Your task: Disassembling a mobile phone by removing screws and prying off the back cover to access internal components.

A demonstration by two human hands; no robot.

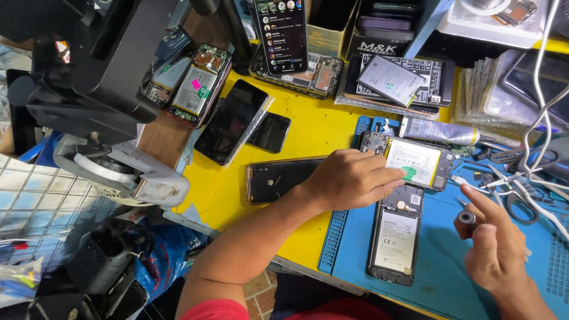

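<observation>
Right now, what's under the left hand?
The left hand presses on an opened phone, fingertips on its white battery. Its wrist overlaps a black back cover; the cover's right end is hidden.

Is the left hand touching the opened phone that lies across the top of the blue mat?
Touching. In the head view, the left hand lays its fingers on the battery of the opened phone; no gap shows between them.

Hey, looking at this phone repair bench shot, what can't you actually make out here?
Head view only:
- The left hand covers part of the opened phone it presses, and the end of the black phone back.
- The small cylindrical tool in the right hand is mostly hidden by the fingers; its tip is not visible.
- Small parts on the blue mat are too small to identify.
</observation>
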